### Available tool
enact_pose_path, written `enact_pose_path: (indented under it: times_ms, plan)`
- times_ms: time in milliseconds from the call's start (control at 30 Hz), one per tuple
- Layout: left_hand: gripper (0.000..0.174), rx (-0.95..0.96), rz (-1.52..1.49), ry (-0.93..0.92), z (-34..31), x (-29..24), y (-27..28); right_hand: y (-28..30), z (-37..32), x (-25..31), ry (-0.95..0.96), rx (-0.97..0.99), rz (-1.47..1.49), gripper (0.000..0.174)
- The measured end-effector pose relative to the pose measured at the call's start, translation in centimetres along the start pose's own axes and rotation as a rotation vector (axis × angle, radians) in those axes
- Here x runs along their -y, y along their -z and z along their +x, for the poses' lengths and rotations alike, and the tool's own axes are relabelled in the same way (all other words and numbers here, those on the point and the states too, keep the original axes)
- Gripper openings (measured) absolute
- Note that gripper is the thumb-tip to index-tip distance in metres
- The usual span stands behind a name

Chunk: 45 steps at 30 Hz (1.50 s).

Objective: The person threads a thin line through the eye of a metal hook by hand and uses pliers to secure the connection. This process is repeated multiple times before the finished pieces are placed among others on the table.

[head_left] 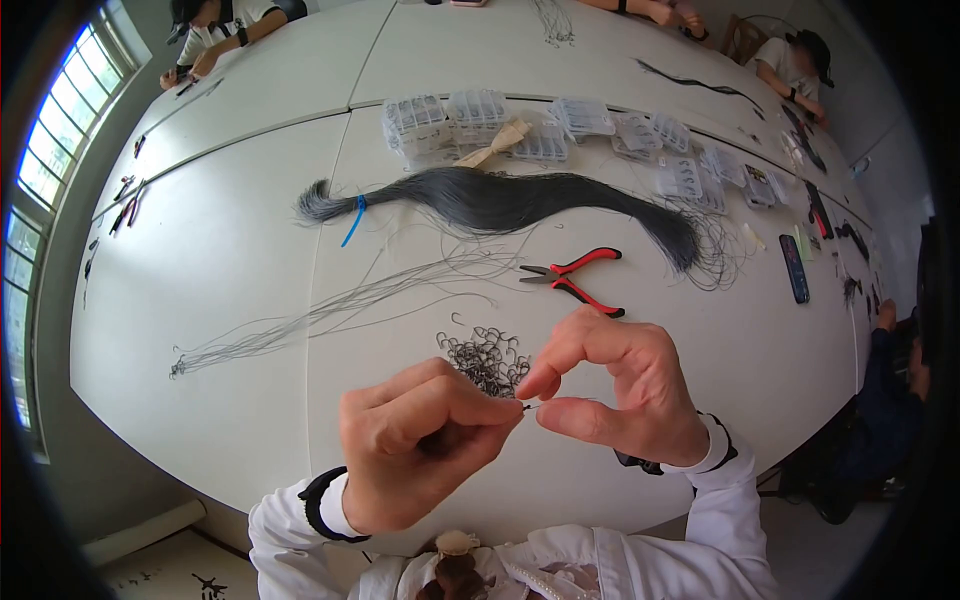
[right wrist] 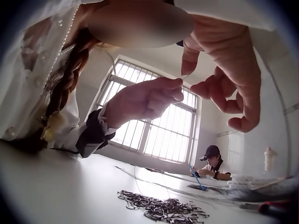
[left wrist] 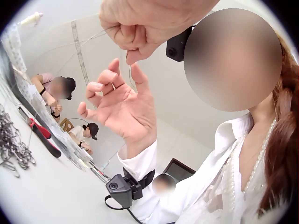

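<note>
My left hand (head_left: 420, 430) pinches a fish hook (head_left: 527, 407) between thumb and forefinger; only its small dark end shows, the rest hidden by the fingers. A thin line (left wrist: 131, 77) runs from those fingertips toward the other hand. Beside it, my right hand (head_left: 630, 385) has its thumb and forefinger spread apart around the line. Its palm and loosely bent fingers (left wrist: 95, 87) show in the left wrist view. Just beyond both hands lies a pile of dark fish hooks (head_left: 487, 360), also seen low in the right wrist view.
Red-and-black pliers (head_left: 575, 283) lie past the hooks. Thin lines (head_left: 330, 308) stretch leftward, and a thick dark bundle of line (head_left: 480, 198) with a blue tie (head_left: 354, 222) lies behind. Clear compartment boxes (head_left: 415, 120) stand farther back. Other people sit around the white table (head_left: 210, 250).
</note>
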State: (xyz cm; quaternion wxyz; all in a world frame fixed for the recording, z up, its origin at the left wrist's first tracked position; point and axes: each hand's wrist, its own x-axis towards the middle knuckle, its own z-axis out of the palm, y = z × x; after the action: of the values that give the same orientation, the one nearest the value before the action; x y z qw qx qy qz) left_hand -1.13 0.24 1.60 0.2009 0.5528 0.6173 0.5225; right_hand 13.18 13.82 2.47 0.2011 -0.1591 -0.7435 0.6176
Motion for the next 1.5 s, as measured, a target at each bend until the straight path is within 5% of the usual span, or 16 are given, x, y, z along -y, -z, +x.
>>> enact_pose_path:
  times_ms: [567, 767, 933, 1500]
  plan:
    - [0.013, -0.044, 0.054, 0.026, 0.2, -0.1, -0.5, -0.3, -0.3, -0.6, 0.114, -0.026, -0.189, 0.008]
    - [0.010, 0.023, -0.167, 0.206, 0.1, -0.2, -0.1, -0.7, -0.2, -0.7, 0.373, -0.121, -0.431, 0.016]
    - [0.006, 0.094, -0.417, 0.363, 0.1, 0.0, 0.4, -0.3, 0.0, -1.4, 0.835, -0.161, -0.789, 0.020]
    - [0.005, 0.180, -0.586, 0.459, 0.2, -0.3, 0.8, -0.5, -0.5, -2.6, 1.082, -0.228, -0.936, 0.022]
